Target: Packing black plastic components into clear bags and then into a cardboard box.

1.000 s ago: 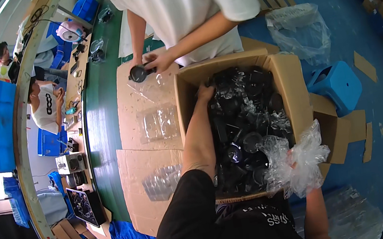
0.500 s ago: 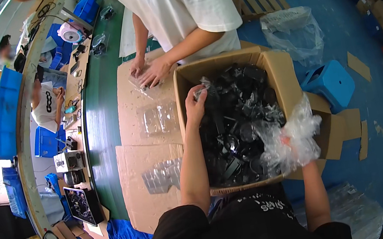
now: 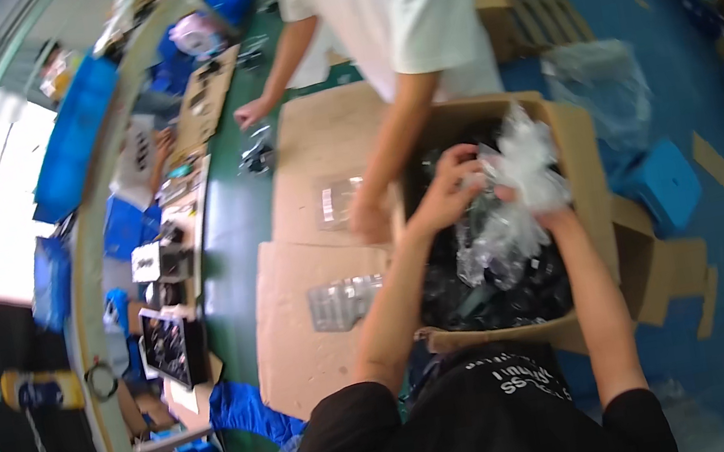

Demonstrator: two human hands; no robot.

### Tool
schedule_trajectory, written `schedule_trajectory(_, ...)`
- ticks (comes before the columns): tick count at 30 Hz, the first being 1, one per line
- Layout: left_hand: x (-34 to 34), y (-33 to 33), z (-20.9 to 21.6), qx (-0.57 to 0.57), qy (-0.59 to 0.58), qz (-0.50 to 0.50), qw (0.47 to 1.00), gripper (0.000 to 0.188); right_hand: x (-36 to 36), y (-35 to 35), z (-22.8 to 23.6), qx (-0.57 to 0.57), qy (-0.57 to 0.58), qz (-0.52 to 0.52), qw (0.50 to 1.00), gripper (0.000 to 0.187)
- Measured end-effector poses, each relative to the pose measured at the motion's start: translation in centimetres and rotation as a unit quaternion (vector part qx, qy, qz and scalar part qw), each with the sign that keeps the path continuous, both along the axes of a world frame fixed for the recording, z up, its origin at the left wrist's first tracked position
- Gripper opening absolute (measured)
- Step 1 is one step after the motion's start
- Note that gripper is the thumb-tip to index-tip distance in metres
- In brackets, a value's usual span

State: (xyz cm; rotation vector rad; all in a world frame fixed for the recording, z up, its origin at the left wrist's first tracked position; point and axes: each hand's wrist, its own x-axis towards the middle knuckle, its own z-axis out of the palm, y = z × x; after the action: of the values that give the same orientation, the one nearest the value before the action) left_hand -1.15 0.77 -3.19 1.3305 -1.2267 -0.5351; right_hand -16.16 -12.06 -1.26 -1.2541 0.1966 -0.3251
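Over the open cardboard box [image 3: 589,188], my right hand [image 3: 538,204] grips a bunch of crumpled clear plastic bags [image 3: 535,161], its fingers partly covered by them. My left hand [image 3: 450,190] is at the bunch's left side, fingers curled on a clear plastic bag; blur softens the fingertips. More clear plastic [image 3: 502,250] hangs below both hands. Shiny black parts [image 3: 545,286] fill the box, some in clear wrapping; their exact kind does not show.
Across the cardboard-covered bench, a co-worker's blurred hand [image 3: 370,217] passes beside the box near a clear plastic tray [image 3: 334,202]. Their other hand [image 3: 255,113] is above a wrapped dark item [image 3: 256,153]. Another clear tray [image 3: 342,304] lies nearer me. A blue stool [image 3: 666,185] stands right.
My left hand has moved right from the box's left side to the bags. My right hand has brought the bunch up and farther over the box. The co-worker's hands have separated.
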Motion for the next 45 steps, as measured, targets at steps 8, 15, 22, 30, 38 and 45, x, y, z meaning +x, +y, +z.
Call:
schedule_trajectory(8, -1.6, 3.3, 1.1, 0.008, 0.289, 0.016, 0.957, 0.050, 0.4, 3.8, -0.5, 0.016, -0.014, -0.187, 0.982, 0.038)
schedule_trajectory(15, -1.2, 4.8, 1.3, 0.050, 0.023, -0.007, 0.998, 0.055, 1.2, 2.2, 3.2, -0.437, 0.023, -0.046, 0.898, 0.034)
schedule_trajectory(22, 1.7, 3.2, 2.5, 0.128, 0.018, -0.096, 0.987, 0.023, 2.6, 1.3, 4.2, -0.160, 0.029, -0.080, 0.983, 0.045)
schedule_trajectory(30, 0.7, 1.8, 3.3, 0.034, -0.097, 0.049, 0.993, 0.015, -3.6, -6.8, 1.2, -0.058, -0.045, 0.000, 0.997, 0.044)
schedule_trajectory(38, 2.3, 1.6, 3.8, 0.071, -0.026, 0.306, 0.949, 0.019, -4.5, -2.5, 0.8, 0.017, 0.158, -0.096, 0.983, 0.046)
schedule_trajectory(45, 2.1, 1.7, 4.3, 0.076, 0.101, 0.250, 0.960, 0.021, -4.0, -2.0, -0.3, 0.071, 0.020, -0.022, 0.997, 0.047)
